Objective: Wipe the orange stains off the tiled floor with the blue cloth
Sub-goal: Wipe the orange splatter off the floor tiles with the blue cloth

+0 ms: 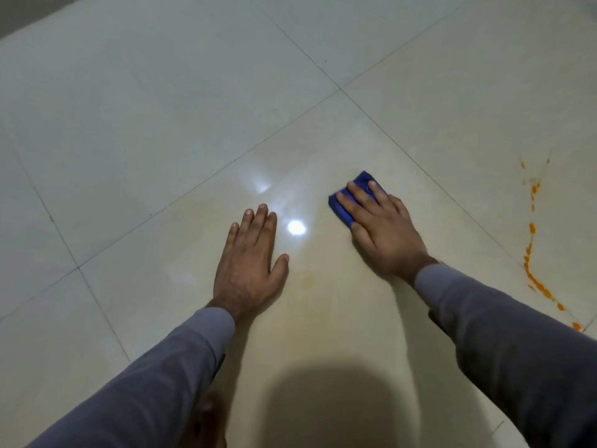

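Observation:
My right hand [381,226] presses flat on a folded blue cloth [342,206] against the cream tiled floor [193,108]; only the cloth's far and left edges show past my fingers. My left hand [250,263] lies palm down on the floor, fingers slightly apart, holding nothing, about a hand's width left of the cloth. A trail of orange stains [531,250] runs along the grout line at the far right, well right of the cloth. A faint yellowish smear [308,279] marks the tile between my hands.
Dark grout lines [340,88] cross beyond my hands. A bright light reflection [295,227] shines on the glossy tile between the hands. My head's shadow [336,405] covers the floor at the bottom. A darker strip [19,17] borders the top-left corner.

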